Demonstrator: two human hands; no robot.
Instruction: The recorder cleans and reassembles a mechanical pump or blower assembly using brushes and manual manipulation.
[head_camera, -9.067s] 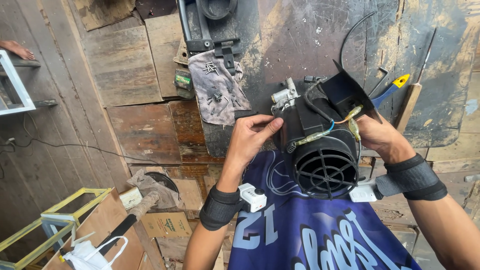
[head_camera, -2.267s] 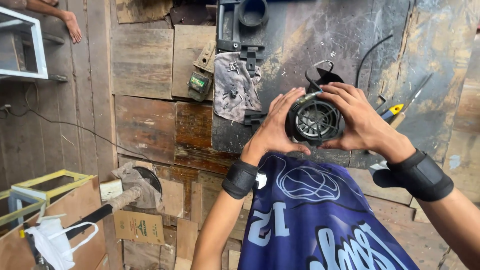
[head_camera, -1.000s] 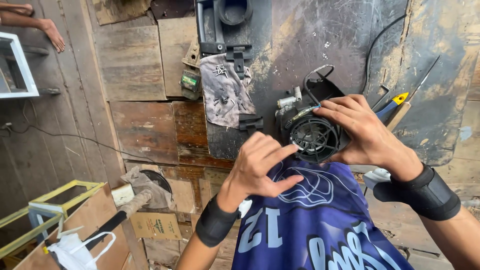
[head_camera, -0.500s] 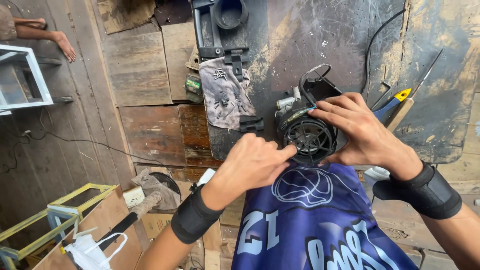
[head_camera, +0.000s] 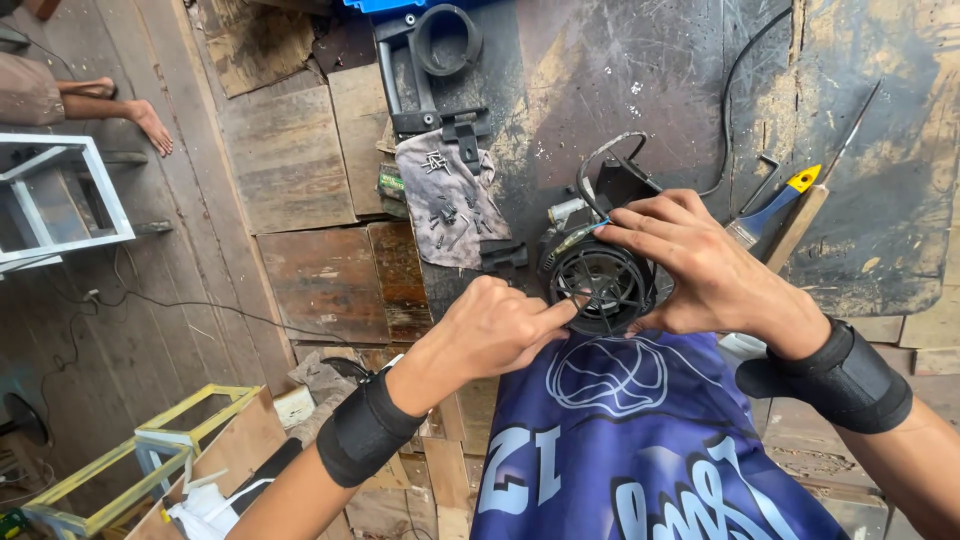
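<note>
Black wrist wraps (head_camera: 362, 438), bare forearms, blue printed jersey (head_camera: 640, 440)

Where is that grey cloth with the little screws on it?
The grey cloth lies on the dark worktop, upper middle of the head view, just left of the round black motor held by both hands.

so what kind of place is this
Most likely a small, rough repair workshop. The left hand and right hand hold a round black motor housing over a scarred dark work surface, with loose screws on a grey rag, a screwdriver, and worn plank flooring.
</note>
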